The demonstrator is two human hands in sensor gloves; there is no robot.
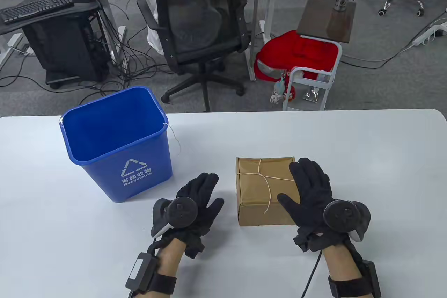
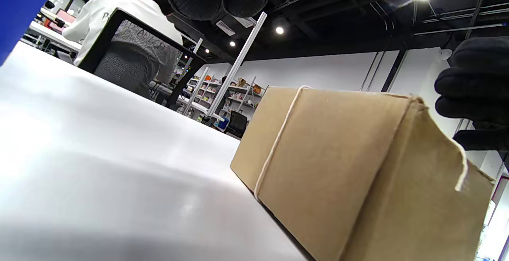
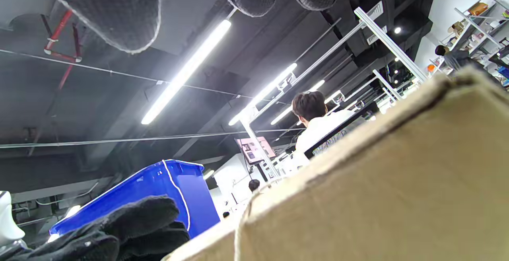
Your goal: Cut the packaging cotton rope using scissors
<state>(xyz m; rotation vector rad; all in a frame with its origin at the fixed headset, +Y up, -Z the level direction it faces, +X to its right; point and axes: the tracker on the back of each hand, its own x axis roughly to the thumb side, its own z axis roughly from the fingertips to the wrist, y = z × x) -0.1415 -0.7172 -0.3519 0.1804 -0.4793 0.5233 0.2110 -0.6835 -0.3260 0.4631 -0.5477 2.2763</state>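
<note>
A brown cardboard box [image 1: 260, 186] tied crosswise with white cotton rope [image 1: 266, 182] lies on the white table [image 1: 366, 158]. My right hand [image 1: 309, 189] rests flat and spread on the box's right side, thumb over its near right corner. My left hand [image 1: 199, 195] lies open with fingers spread on the table just left of the box, holding nothing. The left wrist view shows the box [image 2: 342, 165] and rope [image 2: 274, 145] close up. The right wrist view shows the box edge [image 3: 397, 181]. No scissors are in view.
A blue recycling bin [image 1: 117, 140] stands on the table at the left, with a thin white string [image 1: 173, 135] hanging over its right rim. Beyond the table's far edge are an office chair [image 1: 200, 32] and a small cart [image 1: 314, 67].
</note>
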